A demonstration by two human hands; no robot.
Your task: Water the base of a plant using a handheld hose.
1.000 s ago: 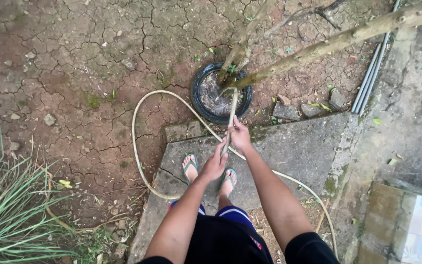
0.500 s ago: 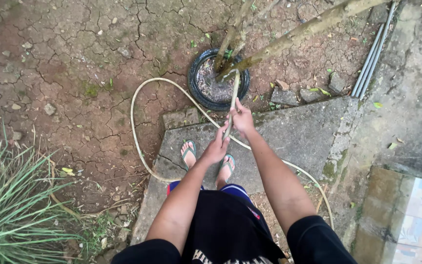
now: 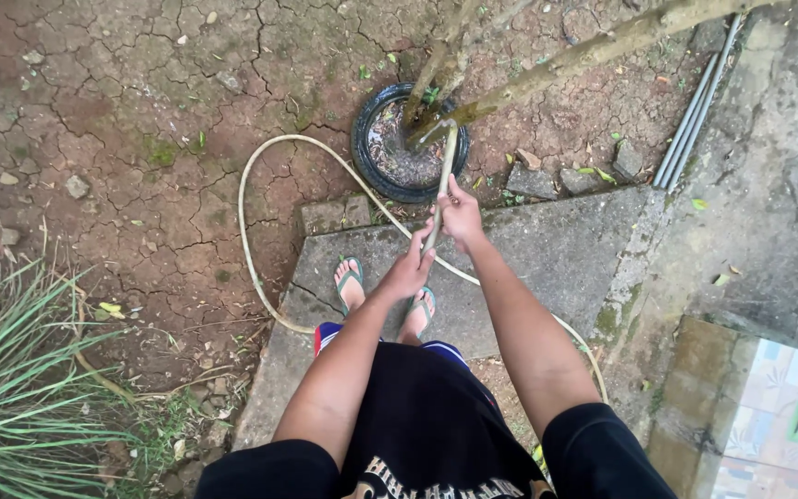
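Observation:
Both hands grip a pale, cream-coloured hose point(image 3: 442, 180) near its end. My right hand point(image 3: 459, 214) holds it higher up, and my left hand point(image 3: 409, 272) holds it just below. The hose end points into a round black pot point(image 3: 363, 162) filled with wet soil, where thin tree trunks point(image 3: 565, 61) rise and lean to the upper right. The rest of the hose loops left over the cracked ground and back under my arms.
I stand in green flip-flops point(image 3: 352, 279) on a concrete slab point(image 3: 556, 268). Cracked reddish earth point(image 3: 121, 111) lies to the left, with long grass point(image 3: 11, 370) at the lower left. Grey pipes point(image 3: 690, 111) run along the paved strip on the right; tiles point(image 3: 768, 416) show lower right.
The view has shifted slightly so the pot and hands sit higher in frame. Both hands keep their grip on the hose, its tip still aimed into the pot.

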